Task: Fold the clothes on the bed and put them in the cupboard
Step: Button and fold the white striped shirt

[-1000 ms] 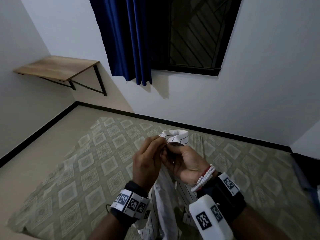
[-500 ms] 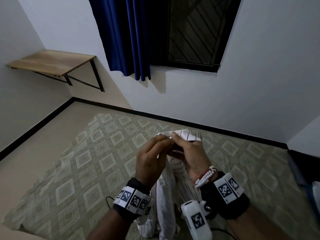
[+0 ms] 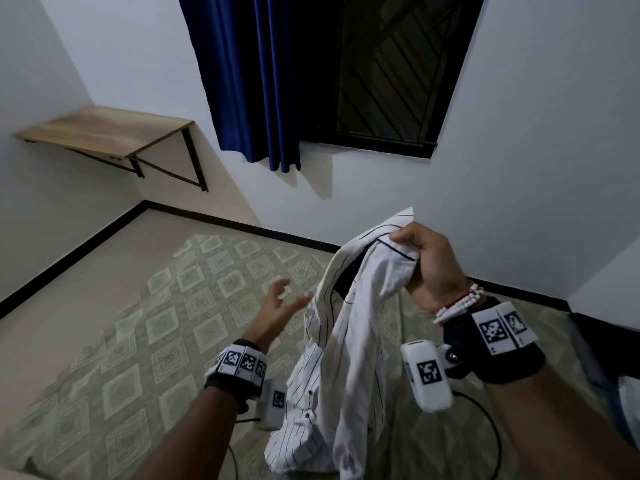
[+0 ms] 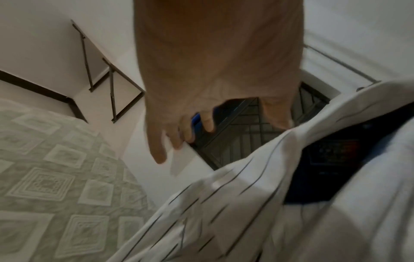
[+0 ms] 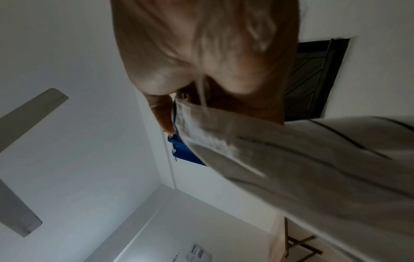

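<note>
A white shirt with thin dark stripes (image 3: 346, 358) hangs in the air over the bed (image 3: 114, 358). My right hand (image 3: 420, 263) grips it by the collar end, up at the right. In the right wrist view the right hand (image 5: 201, 74) has its fingers curled round the shirt's cloth (image 5: 302, 159). My left hand (image 3: 282, 304) is spread, fingers apart, just left of the hanging shirt and holds nothing. The left wrist view shows the left hand (image 4: 201, 120) with straight fingers beside the striped shirt (image 4: 257, 212), whose dark inner collar label shows.
The bed has a grey-green sheet with a diamond pattern. A wooden wall shelf (image 3: 104, 131) on black brackets hangs at the left. A blue curtain (image 3: 256, 77) and a dark barred window (image 3: 398, 71) are on the far wall. Dark items (image 3: 602, 344) lie at the right edge.
Both hands were pinching the shirt's collar together. My left hand has let go and moved down and left, fingers spread. My right hand has lifted the shirt up and to the right.
</note>
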